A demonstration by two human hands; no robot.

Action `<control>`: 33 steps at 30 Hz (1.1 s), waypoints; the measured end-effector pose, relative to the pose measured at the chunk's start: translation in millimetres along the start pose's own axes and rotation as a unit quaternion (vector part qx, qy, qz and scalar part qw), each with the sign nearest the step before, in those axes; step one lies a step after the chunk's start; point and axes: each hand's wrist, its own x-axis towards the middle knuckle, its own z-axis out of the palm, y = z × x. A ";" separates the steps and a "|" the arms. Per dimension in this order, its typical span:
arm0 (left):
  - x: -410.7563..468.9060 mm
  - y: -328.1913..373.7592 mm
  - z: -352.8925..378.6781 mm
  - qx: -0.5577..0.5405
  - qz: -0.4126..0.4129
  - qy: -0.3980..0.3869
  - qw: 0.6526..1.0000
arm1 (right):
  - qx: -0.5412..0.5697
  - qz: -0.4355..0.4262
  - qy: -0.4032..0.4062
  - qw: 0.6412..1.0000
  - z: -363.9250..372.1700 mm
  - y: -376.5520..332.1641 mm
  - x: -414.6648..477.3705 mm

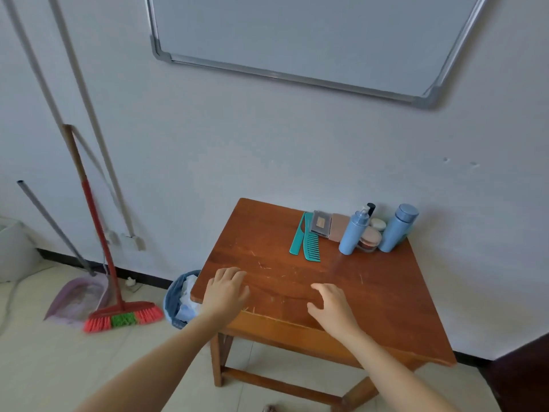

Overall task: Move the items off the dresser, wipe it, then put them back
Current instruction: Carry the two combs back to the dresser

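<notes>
Fingers (234, 275) of both hands lie relaxed and loosely spread, holding nothing: the left hand (227, 292) over the near left edge of the wooden dresser (267, 242), the right hand (332, 307) near its front middle; whether they touch the top is unclear. Two teal combs (306, 240), a clear case (320, 223), a pump bottle (353, 234), small jars (370, 237) and a blue flask (396, 228) stand at its far right, by the wall (267, 144)

Combs (306, 239) lie left of the bottles (355, 231) at the dresser's (267, 254) back; a jar (369, 238), perhaps, between the bottles.
</notes>
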 end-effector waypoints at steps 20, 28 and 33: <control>143.3 31.4 58.4 0.097 -0.071 -0.142 0.983 | -0.020 0.094 0.062 0.993 35.0 37.5 185.3; 144.1 28.6 69.0 0.085 -0.070 -0.119 0.987 | -0.034 0.111 0.069 0.991 37.8 38.3 183.7; 145.3 21.7 68.3 0.090 -0.053 -0.130 0.986 | -0.013 0.139 0.082 0.987 37.9 27.7 188.9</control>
